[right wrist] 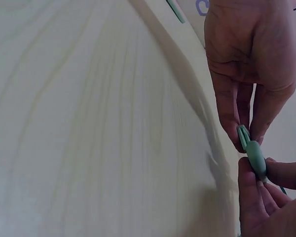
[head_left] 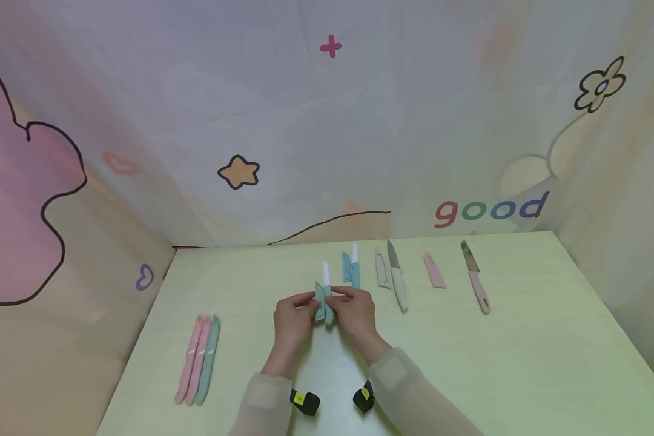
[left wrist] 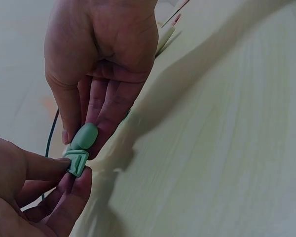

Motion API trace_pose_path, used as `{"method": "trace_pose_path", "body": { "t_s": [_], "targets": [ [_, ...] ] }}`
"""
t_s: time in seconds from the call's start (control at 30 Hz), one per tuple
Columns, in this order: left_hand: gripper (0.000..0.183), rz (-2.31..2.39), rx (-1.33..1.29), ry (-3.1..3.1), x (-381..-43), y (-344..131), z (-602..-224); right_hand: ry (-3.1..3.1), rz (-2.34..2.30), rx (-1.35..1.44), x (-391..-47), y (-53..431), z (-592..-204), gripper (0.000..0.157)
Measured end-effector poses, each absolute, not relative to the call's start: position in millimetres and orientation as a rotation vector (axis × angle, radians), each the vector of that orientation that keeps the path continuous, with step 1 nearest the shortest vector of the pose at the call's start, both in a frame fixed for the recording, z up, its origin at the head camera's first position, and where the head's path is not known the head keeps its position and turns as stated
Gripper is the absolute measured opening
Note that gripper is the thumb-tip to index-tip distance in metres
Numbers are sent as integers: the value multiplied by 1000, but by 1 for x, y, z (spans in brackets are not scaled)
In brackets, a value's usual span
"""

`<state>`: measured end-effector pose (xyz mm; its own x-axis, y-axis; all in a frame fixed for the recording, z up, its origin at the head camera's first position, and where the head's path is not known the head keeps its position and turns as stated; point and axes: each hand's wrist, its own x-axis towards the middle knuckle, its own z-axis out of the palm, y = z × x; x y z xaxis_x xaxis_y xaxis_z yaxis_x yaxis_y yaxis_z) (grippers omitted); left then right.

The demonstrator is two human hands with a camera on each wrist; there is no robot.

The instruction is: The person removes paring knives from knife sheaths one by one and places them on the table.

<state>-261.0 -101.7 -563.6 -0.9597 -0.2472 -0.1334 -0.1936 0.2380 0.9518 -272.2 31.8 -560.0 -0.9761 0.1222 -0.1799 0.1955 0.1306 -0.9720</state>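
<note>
In the head view my left hand (head_left: 294,320) pinches a mint-green knife sheath (head_left: 319,303) between thumb and fingers. Right beside it, my right hand (head_left: 358,312) holds a small mint-green knife (head_left: 329,315) by its handle, white blade pointing away from me. The sheath and knife stand side by side, blade bare. From the left wrist view, the open end of the sheath (left wrist: 78,162) and the rounded handle end (left wrist: 85,136) show close together. The right wrist view shows the handle (right wrist: 256,159) between my right thumb and fingers.
Beyond my hands lie a blue knife (head_left: 355,272) with its sheath (head_left: 346,267), a white-handled knife (head_left: 398,281) with a pale sheath (head_left: 382,268), and a pink-handled knife (head_left: 476,284) with a pink sheath (head_left: 435,270). Two pink knives (head_left: 195,357) and a green one (head_left: 209,360) lie sheathed at left.
</note>
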Motion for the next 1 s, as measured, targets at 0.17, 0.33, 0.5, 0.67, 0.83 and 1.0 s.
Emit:
{"method": "trace_pose_path", "body": {
  "t_s": [0.17, 0.33, 0.5, 0.67, 0.83, 1.0],
  "targets": [
    [21, -1839, 441, -2461, -272, -105, -563, 2435, -1924, 358, -282, 26, -564, 25],
    [21, -1807, 432, -2491, -281, -107, -565, 2577, -1792, 386, -289, 19, -563, 25],
    [20, -1664, 433, -2571, -290, -108, -566, 2634, -1740, 403, -293, 13, -559, 26],
    [20, -1531, 403, -2615, -298, -107, -564, 2659, -1696, 411, -299, 11, -559, 27],
    [20, -1421, 341, -2652, -307, -108, -564, 2693, -1653, 391, -304, 10, -559, 29],
    [20, -1369, 345, -2694, -315, -107, -564, 2739, -1619, 377, -308, 8, -559, 28]
  ]
}}
